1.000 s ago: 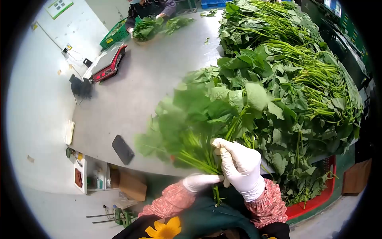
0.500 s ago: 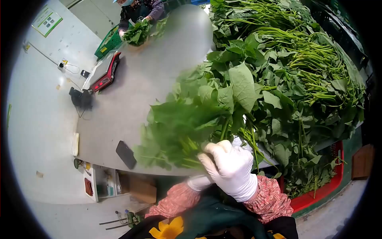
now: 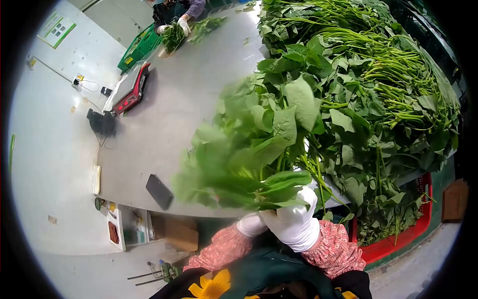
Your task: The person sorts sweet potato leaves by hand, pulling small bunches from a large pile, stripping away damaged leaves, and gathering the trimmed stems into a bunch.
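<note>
A bunch of leafy green stems (image 3: pixel 244 174), partly smeared by motion, is held over the near edge of the table. My left hand (image 3: pixel 252 224), in a white glove, is under the bunch and closed around it; leaves cover its fingers. White-gloved too, my right hand (image 3: pixel 295 219) is closed against the stem end, with leaves lying over the fingertips. Just beyond the bunch, more broad-leaved greens (image 3: pixel 301 102) join a large heap (image 3: pixel 378 79) of leaves and long stems on the right side of the table.
On the grey table (image 3: pixel 184 109) are a dark phone (image 3: pixel 159 192) and a red-framed scale (image 3: pixel 132 94). A co-worker's gloved hands (image 3: pixel 184 26) hold greens near a green crate (image 3: pixel 137 47). A red basket (image 3: pixel 424 209) with greens stands below, at right.
The bunch has shifted and its leaves now cover my right hand's fingers, which showed pinched before. The co-worker's hands have come together around their greens.
</note>
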Action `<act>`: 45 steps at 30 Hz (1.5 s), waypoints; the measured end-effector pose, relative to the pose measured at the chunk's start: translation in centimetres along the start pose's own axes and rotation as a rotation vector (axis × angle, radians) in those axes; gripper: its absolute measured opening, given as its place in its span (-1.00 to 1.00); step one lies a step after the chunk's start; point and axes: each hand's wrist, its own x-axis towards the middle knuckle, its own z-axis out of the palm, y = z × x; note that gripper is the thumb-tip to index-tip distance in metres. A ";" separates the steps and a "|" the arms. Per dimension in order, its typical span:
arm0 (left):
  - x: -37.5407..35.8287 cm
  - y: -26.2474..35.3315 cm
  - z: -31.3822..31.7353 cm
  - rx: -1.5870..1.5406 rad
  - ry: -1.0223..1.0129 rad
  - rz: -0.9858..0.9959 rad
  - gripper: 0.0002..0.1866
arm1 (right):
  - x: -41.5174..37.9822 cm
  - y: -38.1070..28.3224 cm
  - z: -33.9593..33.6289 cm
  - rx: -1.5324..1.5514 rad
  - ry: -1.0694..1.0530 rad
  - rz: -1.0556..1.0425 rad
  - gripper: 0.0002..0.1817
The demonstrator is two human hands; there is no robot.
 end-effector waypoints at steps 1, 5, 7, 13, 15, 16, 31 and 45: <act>0.0 0.1 0.0 -0.005 0.004 0.002 -0.61 | 0.0 -0.1 0.1 -0.002 -0.022 0.041 -0.83; 0.0 -0.2 0.1 -0.013 0.011 0.013 -0.61 | 0.1 0.1 -0.6 0.088 -0.069 0.034 -0.75; 0.0 -0.2 0.1 -0.021 0.015 0.018 -0.61 | 0.5 -0.8 -0.8 0.068 -0.123 0.133 -0.71; -0.2 -0.5 0.3 -0.044 0.020 0.031 -0.60 | 0.4 -0.3 -0.5 0.000 -0.151 0.048 -0.72; -0.2 -0.6 0.2 -0.048 0.022 0.034 -0.60 | 0.9 -0.3 -0.5 -0.110 -0.155 0.030 -0.79; -0.2 -0.6 0.2 -0.048 0.022 0.032 -0.60 | 1.2 -0.7 -0.3 -0.226 -0.155 0.025 -0.83; 0.1 -0.9 0.5 -0.056 0.023 0.022 -0.58 | 0.6 -0.5 0.8 -0.250 -0.212 0.055 -0.77; 0.4 -1.0 0.4 -0.058 0.031 0.012 -0.56 | 0.1 0.5 1.2 -0.011 -0.061 0.223 -0.65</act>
